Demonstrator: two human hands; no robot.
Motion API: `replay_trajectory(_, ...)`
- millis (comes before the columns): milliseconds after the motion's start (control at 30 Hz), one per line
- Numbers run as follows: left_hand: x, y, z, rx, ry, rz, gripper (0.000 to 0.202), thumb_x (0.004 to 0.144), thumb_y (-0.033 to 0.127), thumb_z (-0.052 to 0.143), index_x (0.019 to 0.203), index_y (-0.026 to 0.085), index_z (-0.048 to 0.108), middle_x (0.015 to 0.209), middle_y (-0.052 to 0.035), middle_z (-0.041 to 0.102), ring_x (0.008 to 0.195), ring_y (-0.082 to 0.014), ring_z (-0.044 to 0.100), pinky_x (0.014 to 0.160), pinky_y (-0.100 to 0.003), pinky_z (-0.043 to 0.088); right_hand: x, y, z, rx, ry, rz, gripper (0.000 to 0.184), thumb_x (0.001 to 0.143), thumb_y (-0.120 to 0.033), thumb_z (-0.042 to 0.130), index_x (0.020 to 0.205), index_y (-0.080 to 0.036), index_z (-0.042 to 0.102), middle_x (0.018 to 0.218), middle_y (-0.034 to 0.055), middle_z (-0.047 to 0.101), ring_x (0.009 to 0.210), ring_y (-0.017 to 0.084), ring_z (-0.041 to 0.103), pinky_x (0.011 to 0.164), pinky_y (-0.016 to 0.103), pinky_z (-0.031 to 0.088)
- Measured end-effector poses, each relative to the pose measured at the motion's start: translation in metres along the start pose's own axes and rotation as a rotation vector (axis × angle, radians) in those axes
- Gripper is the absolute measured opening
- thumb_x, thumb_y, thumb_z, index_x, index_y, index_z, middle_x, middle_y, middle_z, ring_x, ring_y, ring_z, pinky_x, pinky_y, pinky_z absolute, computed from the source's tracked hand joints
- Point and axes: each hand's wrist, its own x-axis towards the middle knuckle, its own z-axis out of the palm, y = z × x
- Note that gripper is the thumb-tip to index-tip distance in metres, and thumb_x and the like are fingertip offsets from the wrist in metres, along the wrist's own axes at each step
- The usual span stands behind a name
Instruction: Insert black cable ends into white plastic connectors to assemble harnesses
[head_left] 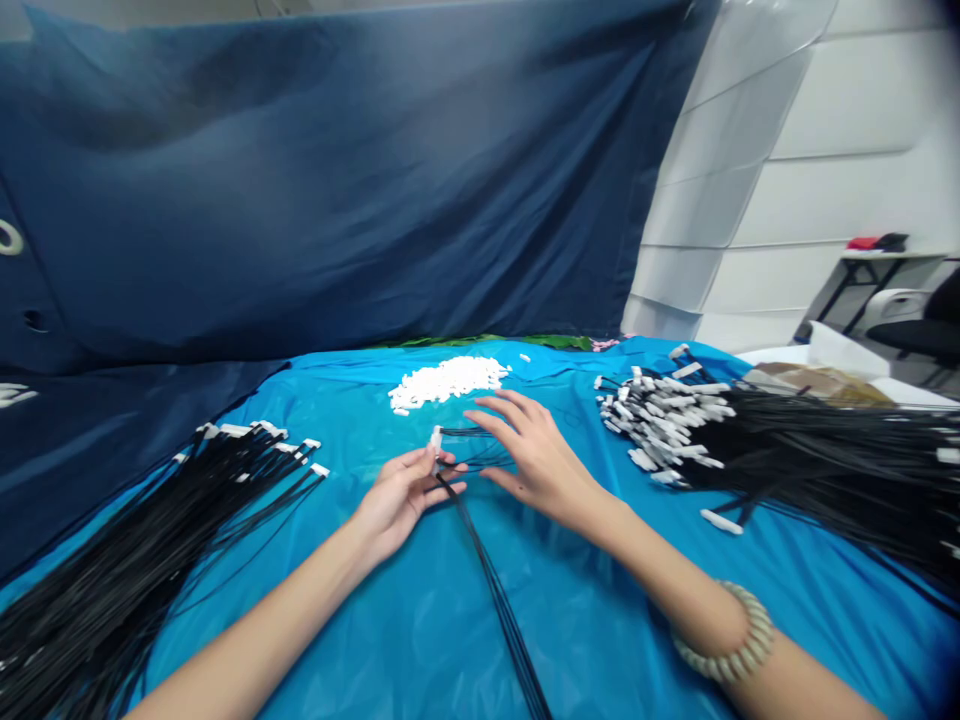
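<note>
Plug [436,440]: white and small, held up over the blue cloth [375,650], nearer than the loose pile [450,380] of white pieces, with black wires [517,648] beside it.
Left hand [399,500]: narrow grip, thumb and fingertips pinching the plug, the remaining fingers half spread beneath.
Right hand [534,460]: wide grip, fingers fanned and thumb apart, closed on nothing; it stands close to the thin wires reaching from the plug, and whether a fingertip touches them cannot be told.
Wires in hand: some stretch sideways toward the right hand, others run down over the cloth in a slim strand.
Left bundle [142,560]: black wires lying together, white ends pointing toward the middle.
Right bundle [810,450]: a thicker heap of black wires, its white ends crowded together, one end lying a little apart at the near edge.
Done so far: judging by the white ends, many wires in both bundles carry pieces; which bundle is finished cannot be told.
Left over: the loose pile looks unused, and the plug in hand seems partway through handling, though its seating is too small to judge.
</note>
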Motion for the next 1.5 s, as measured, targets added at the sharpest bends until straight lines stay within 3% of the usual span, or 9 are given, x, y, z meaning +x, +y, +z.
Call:
replay_trajectory(167, -0.002, -0.001, 0.001, 0.037, -0.045, -0.073, 0.01, 0.07, 0.022, 0.059, 0.072, 0.012, 0.061, 0.074, -0.0061, 0.062, 0.07, -0.0206, 0.062, 0.072, -0.038, 0.048, -0.001, 0.006, 0.004, -0.014, -0.011, 0.005, 0.053, 0.07, -0.026, 0.06, 0.118, -0.019, 0.039, 0.109, 0.0093, 0.052, 0.105, 0.027, 0.04, 0.089, 0.048, 0.032)
replay_trajectory(333, -0.004, -0.002, 0.005, -0.029, -0.081, -0.035, 0.007, 0.068, 0.018, 0.06, 0.067, 0.012, 0.062, 0.071, -0.0049, 0.061, 0.069, -0.0187, 0.062, 0.069, -0.031, 0.049, -0.002, 0.003, 0.009, 0.019, -0.062, 0.016, 0.04, 0.077, -0.023, 0.053, 0.115, -0.018, 0.043, 0.09, 0.0077, 0.058, 0.087, 0.021, 0.051, 0.086, 0.043, 0.035)
replay_trajectory(533, -0.001, -0.001, 0.003, -0.046, -0.056, 0.008, 0.008, 0.069, 0.019, 0.059, 0.069, 0.012, 0.063, 0.071, -0.0037, 0.061, 0.065, -0.0148, 0.06, 0.067, -0.027, 0.049, -0.002, -0.008, -0.001, 0.162, 0.016, -0.069, 0.06, 0.073, -0.024, 0.054, 0.127, -0.021, 0.028, 0.118, 0.0068, 0.045, 0.109, 0.024, 0.037, 0.092, 0.043, 0.03)
replay_trajectory(700, 0.0, 0.0, 0.001, -0.052, -0.032, 0.008, 0.011, 0.071, 0.019, 0.057, 0.068, 0.011, 0.063, 0.068, -0.0032, 0.06, 0.058, -0.0113, 0.057, 0.06, -0.024, 0.049, -0.004, -0.012, 0.003, 0.332, -0.068, 0.018, 0.073, 0.07, -0.029, 0.055, 0.131, -0.024, 0.014, 0.117, 0.007, 0.047, 0.1, 0.022, 0.047, 0.081, 0.037, 0.04)
replay_trajectory(867, 0.001, -0.004, 0.0, -0.035, -0.075, -0.042, 0.01, 0.071, 0.018, 0.058, 0.07, 0.01, 0.063, 0.069, -0.0037, 0.059, 0.057, -0.0103, 0.056, 0.059, -0.022, 0.048, -0.008, -0.015, 0.016, 0.263, -0.111, 0.088, 0.065, 0.075, -0.025, 0.05, 0.131, -0.025, 0.015, 0.104, 0.0057, 0.055, 0.084, 0.019, 0.055, 0.069, 0.03, 0.045)
replay_trajectory(1100, 0.001, -0.006, -0.003, 0.103, -0.072, -0.093, 0.014, 0.068, 0.023, 0.061, 0.073, 0.011, 0.065, 0.078, -0.0055, 0.059, 0.073, -0.0142, 0.055, 0.07, -0.028, 0.045, -0.009, -0.012, 0.015, 0.2, -0.172, -0.009, 0.057, 0.077, -0.013, 0.044, 0.129, -0.023, 0.022, 0.105, 0.0049, 0.054, 0.089, 0.018, 0.052, 0.072, 0.03, 0.045)
replay_trajectory(1233, 0.003, -0.006, -0.006, 0.125, -0.05, -0.097, 0.012, 0.064, 0.022, 0.065, 0.071, 0.012, 0.065, 0.071, -0.0019, 0.058, 0.064, -0.0091, 0.051, 0.061, -0.021, 0.042, -0.007, -0.011, 0.008, 0.081, 0.027, -0.187, 0.049, 0.074, -0.018, 0.052, 0.121, -0.02, 0.038, 0.116, 0.0079, 0.045, 0.106, 0.022, 0.038, 0.085, 0.037, 0.038)
replay_trajectory(1367, 0.003, -0.005, -0.006, 0.069, -0.077, -0.099, 0.015, 0.06, 0.021, 0.068, 0.071, 0.011, 0.065, 0.065, -0.0016, 0.057, 0.059, -0.0077, 0.049, 0.057, -0.019, 0.039, -0.012, -0.013, 0.011, -0.057, 0.352, -0.432, 0.02, 0.075, -0.014, 0.053, 0.094, -0.019, 0.057, 0.099, 0.0036, 0.056, 0.094, 0.015, 0.042, 0.088, 0.036, 0.035)
replay_trajectory(1500, 0.0, -0.003, -0.002, 0.076, -0.064, -0.077, 0.021, 0.055, 0.025, 0.071, 0.068, 0.01, 0.065, 0.063, -0.0027, 0.057, 0.058, -0.0087, 0.049, 0.057, -0.019, 0.038, -0.017, -0.016, 0.016, -0.155, 0.397, -0.61, 0.014, 0.077, -0.01, 0.048, 0.081, -0.018, 0.059, 0.09, -0.0027, 0.058, 0.083, 0.009, 0.043, 0.085, 0.031, 0.035)
